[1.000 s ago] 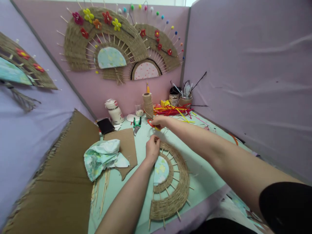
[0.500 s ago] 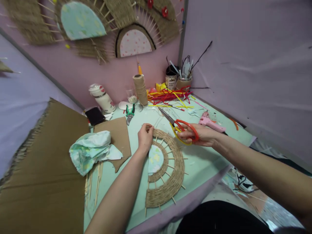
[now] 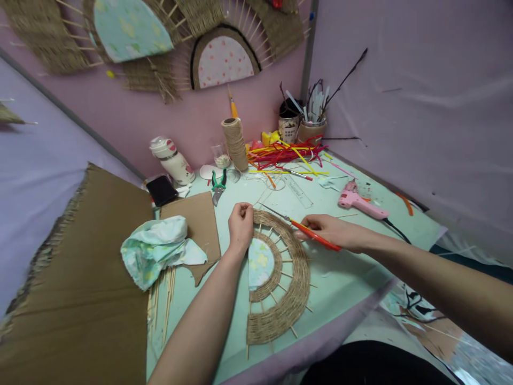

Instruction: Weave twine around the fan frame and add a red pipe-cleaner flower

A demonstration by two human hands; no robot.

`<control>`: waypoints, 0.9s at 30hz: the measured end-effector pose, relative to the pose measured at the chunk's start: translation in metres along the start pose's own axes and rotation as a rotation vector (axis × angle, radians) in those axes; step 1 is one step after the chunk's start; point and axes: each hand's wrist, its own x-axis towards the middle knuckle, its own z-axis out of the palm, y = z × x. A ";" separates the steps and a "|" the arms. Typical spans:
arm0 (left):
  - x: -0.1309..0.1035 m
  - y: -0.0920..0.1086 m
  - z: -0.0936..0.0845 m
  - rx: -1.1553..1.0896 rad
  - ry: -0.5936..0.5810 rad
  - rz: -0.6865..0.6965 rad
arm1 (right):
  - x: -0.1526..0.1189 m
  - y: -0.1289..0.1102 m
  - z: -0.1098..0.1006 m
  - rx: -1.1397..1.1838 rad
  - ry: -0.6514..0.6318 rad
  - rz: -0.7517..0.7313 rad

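Through the head view I find the half-round fan of woven tan twine on pale sticks point(image 3: 300, 272) flat on the table at lower centre. My left hand point(image 3: 241, 220) is closed at its top end, thumb against curled fingers, seemingly pinching the edge; I can't tell whether a loose strand is caught there. My right hand point(image 3: 335, 230), right of centre, grips the orange-red-handled scissors point(image 3: 308, 231), tips angled towards the left fingers; seen edge-on, the blades don't show me their gap.

I judge this to be scissor work at the top end: I should pin the weave firmly, tuck the left fingertips clear and snip with only the tips.

My count: one fan, one pair of scissors, one tan twine spool point(image 3: 235, 145) at upper centre, one pink glue gun point(image 3: 363, 205) at right, and two cardboard sheets, large point(image 3: 84, 267) and small point(image 3: 196, 219), at left.
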 end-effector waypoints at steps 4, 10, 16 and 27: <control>-0.002 0.000 0.002 -0.025 0.001 0.001 | 0.005 -0.004 0.002 -0.022 0.010 -0.001; -0.001 -0.003 0.004 -0.082 -0.010 0.025 | 0.015 -0.015 0.007 -0.064 0.041 -0.012; 0.000 -0.004 0.004 -0.102 0.007 0.039 | 0.021 -0.021 0.008 -0.117 0.052 -0.044; 0.001 -0.005 0.004 -0.127 -0.001 0.054 | 0.030 -0.024 0.007 -0.106 0.050 -0.058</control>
